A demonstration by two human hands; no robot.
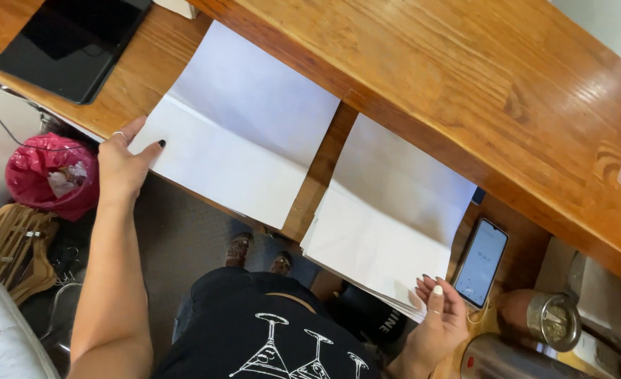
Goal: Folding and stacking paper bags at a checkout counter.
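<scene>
At the near edge of the wooden desk, a person stands with one hand on each of two sets of white paper. The left hand rests at the near left corner of a single creased sheet, fingers loosely spread and the thumb lying flat on the paper's edge, pinching nothing; it seems to pin that corner down, since part of the sheet hangs slightly past the desk's edge. The right hand is at the near right corner of a stack of sheets, fingertips laid on the top sheet and the thumb tucked below (whether it actually grips the lower sheets cannot be told from here). This stack overhangs the near edge too, which likely explains why the hand supports it from underneath. The two lots of paper lie side by side with a strip of bare wood between them, both tucked under a raised wooden ledge that shades their far halves. Just right of the stack a phone lies face up, lit. A dark tablet sits at the far left corner, and a metal cup stands near the right end.
</scene>
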